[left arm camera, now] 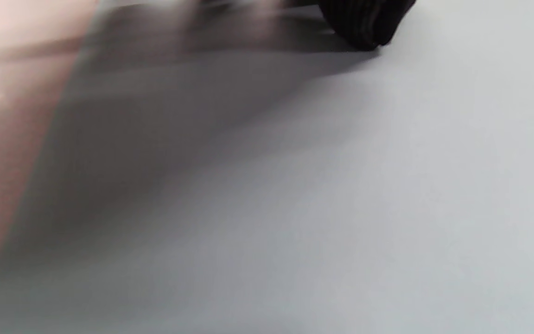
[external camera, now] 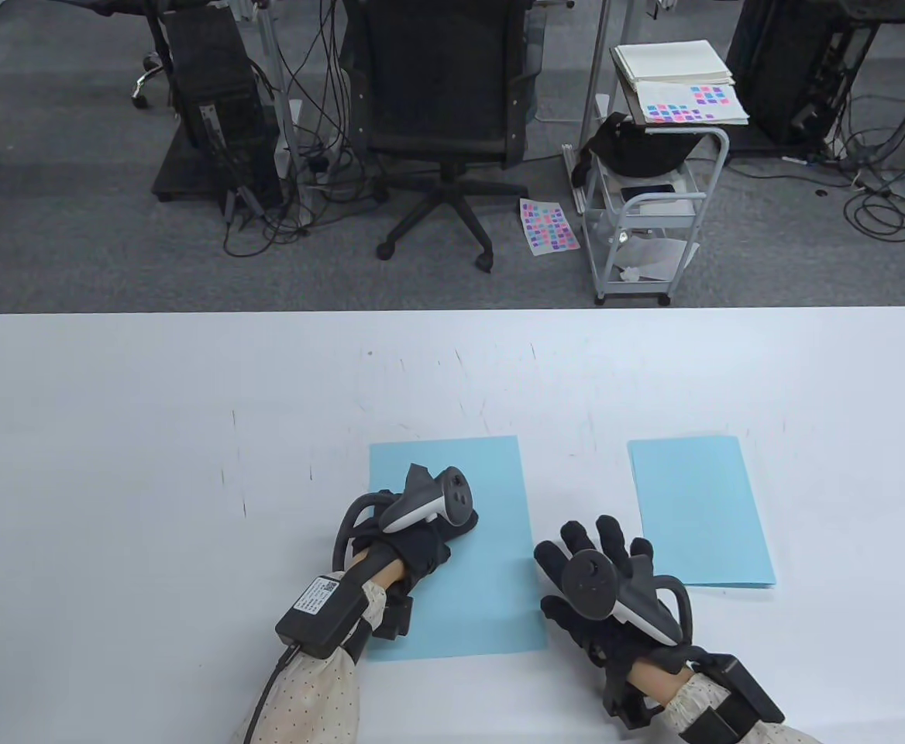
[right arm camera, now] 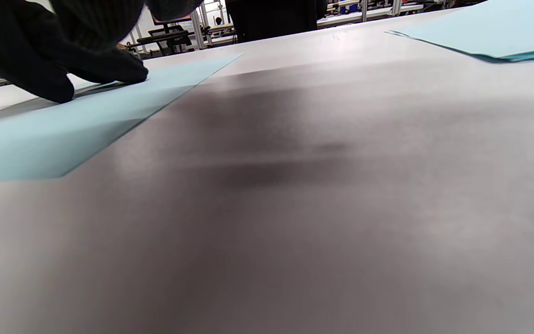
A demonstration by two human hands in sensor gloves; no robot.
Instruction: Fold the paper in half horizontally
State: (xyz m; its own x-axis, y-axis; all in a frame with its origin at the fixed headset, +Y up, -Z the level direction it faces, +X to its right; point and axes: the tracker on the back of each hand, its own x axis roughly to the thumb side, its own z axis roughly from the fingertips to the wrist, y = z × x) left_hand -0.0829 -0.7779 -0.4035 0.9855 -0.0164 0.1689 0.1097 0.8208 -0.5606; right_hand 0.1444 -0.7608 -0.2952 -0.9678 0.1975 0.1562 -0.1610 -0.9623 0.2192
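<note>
A light blue sheet of paper (external camera: 483,589) lies flat in the middle of the white table (external camera: 150,434). My left hand (external camera: 452,527) rests on the sheet's left middle, with its fingers under the tracker. In the blurred left wrist view, one black fingertip (left arm camera: 364,25) touches the surface. My right hand (external camera: 588,542) lies just right of the sheet with its fingers spread. Its thumb side is at the sheet's right edge. In the right wrist view, gloved fingers (right arm camera: 58,69) touch the sheet (right arm camera: 40,139).
A second light blue paper (external camera: 700,511) lies on the table to the right, and shows in the right wrist view (right arm camera: 485,28). Beyond the table's far edge stand an office chair (external camera: 445,101) and a white cart (external camera: 654,209).
</note>
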